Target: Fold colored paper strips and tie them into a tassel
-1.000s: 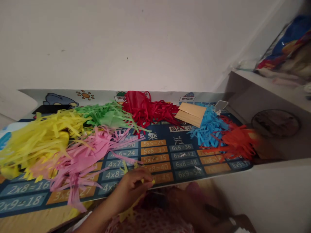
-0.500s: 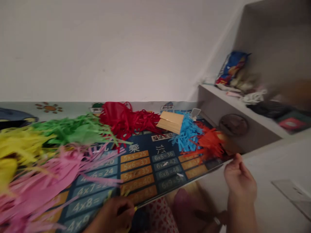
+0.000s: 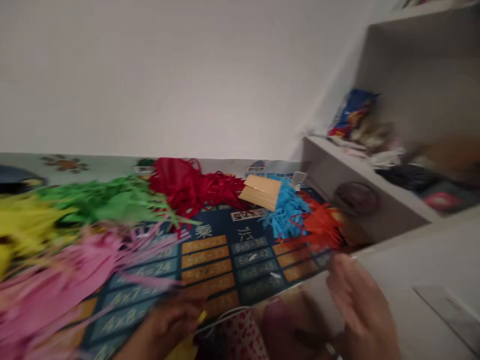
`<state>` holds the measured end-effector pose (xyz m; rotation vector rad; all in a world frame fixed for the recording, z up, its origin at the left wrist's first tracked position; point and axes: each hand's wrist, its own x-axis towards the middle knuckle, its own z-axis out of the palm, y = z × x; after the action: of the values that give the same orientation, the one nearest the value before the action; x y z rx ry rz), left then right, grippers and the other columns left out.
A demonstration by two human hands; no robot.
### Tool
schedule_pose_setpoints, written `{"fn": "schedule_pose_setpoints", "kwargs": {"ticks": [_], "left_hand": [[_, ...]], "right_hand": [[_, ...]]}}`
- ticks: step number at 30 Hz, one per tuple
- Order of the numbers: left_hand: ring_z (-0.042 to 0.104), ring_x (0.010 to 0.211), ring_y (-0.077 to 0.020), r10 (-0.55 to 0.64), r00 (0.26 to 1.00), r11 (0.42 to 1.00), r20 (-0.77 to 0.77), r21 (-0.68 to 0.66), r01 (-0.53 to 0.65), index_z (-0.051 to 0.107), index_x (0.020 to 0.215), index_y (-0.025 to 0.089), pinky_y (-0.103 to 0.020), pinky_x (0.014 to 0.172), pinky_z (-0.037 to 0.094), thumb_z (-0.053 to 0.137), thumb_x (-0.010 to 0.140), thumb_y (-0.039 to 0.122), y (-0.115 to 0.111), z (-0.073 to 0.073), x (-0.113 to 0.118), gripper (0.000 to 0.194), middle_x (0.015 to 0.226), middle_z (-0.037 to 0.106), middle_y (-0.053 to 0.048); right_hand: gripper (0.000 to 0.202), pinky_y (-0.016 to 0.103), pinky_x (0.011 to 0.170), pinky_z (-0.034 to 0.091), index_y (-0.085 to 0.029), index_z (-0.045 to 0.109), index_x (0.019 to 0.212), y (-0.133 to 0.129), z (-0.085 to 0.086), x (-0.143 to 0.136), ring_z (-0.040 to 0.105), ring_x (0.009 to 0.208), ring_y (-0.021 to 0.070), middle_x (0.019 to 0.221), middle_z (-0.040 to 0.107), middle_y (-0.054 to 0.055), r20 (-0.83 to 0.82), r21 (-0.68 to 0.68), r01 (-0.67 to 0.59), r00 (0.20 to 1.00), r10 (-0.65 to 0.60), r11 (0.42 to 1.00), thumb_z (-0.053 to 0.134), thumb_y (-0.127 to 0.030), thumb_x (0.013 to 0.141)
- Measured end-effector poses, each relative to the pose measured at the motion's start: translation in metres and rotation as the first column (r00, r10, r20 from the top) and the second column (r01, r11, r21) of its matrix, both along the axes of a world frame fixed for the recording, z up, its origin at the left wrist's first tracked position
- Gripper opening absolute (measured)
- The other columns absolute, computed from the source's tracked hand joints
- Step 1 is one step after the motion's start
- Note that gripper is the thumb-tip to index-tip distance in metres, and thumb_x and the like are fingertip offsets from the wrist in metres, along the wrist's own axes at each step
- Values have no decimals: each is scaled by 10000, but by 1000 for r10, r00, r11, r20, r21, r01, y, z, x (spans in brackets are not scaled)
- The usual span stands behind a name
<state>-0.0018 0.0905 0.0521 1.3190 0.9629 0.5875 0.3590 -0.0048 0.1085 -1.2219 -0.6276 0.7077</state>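
Observation:
My left hand (image 3: 170,317) is over the near edge of the patterned table mat (image 3: 206,232), fingers curled around a bit of yellow paper (image 3: 183,349) that shows at the fingertips and below them. A thin pale cord (image 3: 230,312) curves in front of the table edge beside this hand. My right hand (image 3: 362,305), smeared by motion, is raised just off the mat's right corner; anything between its fingers cannot be made out. Fringed paper bunches lie on the mat: yellow (image 3: 28,220), green (image 3: 108,197), pink (image 3: 75,277), red (image 3: 187,187), blue (image 3: 287,210) and orange (image 3: 322,225).
A tan card-like piece (image 3: 261,192) lies between the red and blue bunches. On the right, a white shelf unit (image 3: 337,175) holds a blue packet (image 3: 354,110) and mixed items. A wall (image 3: 150,75) rises behind the mat. Heart-patterned cloth (image 3: 245,335) is below the edge.
My right hand has moved left and down a little, off the mat's corner. My left hand has shifted slightly left. The line between them, straight before, now sags in a curve.

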Motion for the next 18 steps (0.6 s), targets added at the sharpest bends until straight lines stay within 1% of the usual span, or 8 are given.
{"fn": "schedule_pose_setpoints", "kwargs": {"ticks": [1, 2, 4, 6, 7, 11, 15, 18], "left_hand": [[625, 1036, -260, 62, 997, 998, 53, -22, -61, 763, 674, 235, -328, 869, 487, 788, 616, 516, 0, 10, 3, 288, 1076, 731, -56], [635, 1019, -254, 151, 983, 985, 107, -99, -140, 768, 705, 222, -319, 864, 486, 819, 582, 494, 1, 16, 5, 303, 1057, 734, -62], [685, 766, -214, 310, 931, 895, 192, -390, -217, 766, 751, 200, -298, 721, 512, 869, 516, 454, 3, 19, 8, 360, 821, 759, -55], [679, 643, -187, 428, 855, 795, 292, -572, -203, 760, 791, 170, -283, 667, 508, 894, 499, 390, 3, 16, 7, 389, 702, 745, -45], [680, 630, -181, 473, 814, 768, 336, -611, -194, 756, 797, 155, -277, 664, 507, 900, 501, 360, 3, 15, 5, 387, 692, 745, -47], [670, 595, -152, 571, 715, 732, 403, -644, -222, 721, 732, 126, -240, 628, 494, 913, 493, 277, 2, 15, -5, 341, 673, 741, -46], [663, 572, -146, 604, 691, 704, 397, -672, -230, 681, 707, 129, -241, 612, 488, 914, 484, 247, 5, 12, -14, 344, 657, 728, -26], [661, 568, -148, 600, 692, 707, 402, -671, -223, 669, 712, 128, -247, 607, 483, 914, 486, 256, 6, 4, -16, 357, 651, 722, -26]], "right_hand": [[214, 159, 370, 407, -238, 726, 886, 8, -4, -30, 495, 430, 81, 574, 598, -36, 110, -95, -73, 990, 83, 993, 666, -436, 830], [220, 184, 438, 459, -230, 746, 871, 16, -9, -60, 565, 511, 111, 645, 657, -6, 147, -143, -151, 974, 172, 978, 677, -433, 819], [242, 243, 590, 522, -227, 772, 809, 35, -19, -115, 649, 668, 179, 754, 723, 27, 273, -253, -323, 880, 388, 912, 671, -446, 813], [280, 269, 647, 525, -236, 780, 777, 50, -25, -157, 672, 719, 211, 779, 745, 30, 361, -325, -446, 757, 545, 834, 627, -462, 837], [299, 264, 632, 518, -244, 782, 787, 57, -28, -171, 675, 703, 209, 765, 747, 25, 390, -345, -481, 708, 589, 806, 595, -467, 857], [287, 227, 594, 485, -249, 781, 814, 72, -30, -197, 675, 656, 184, 743, 747, 12, 465, -340, -525, 627, 625, 780, 572, -435, 880], [299, 218, 557, 450, -229, 761, 733, 80, -29, -205, 648, 591, 166, 661, 718, -4, 522, -373, -536, 554, 649, 757, 570, -401, 887], [302, 218, 545, 436, -228, 752, 715, 84, -30, -209, 638, 575, 162, 639, 708, -11, 527, -396, -548, 522, 671, 737, 565, -390, 889]]}}
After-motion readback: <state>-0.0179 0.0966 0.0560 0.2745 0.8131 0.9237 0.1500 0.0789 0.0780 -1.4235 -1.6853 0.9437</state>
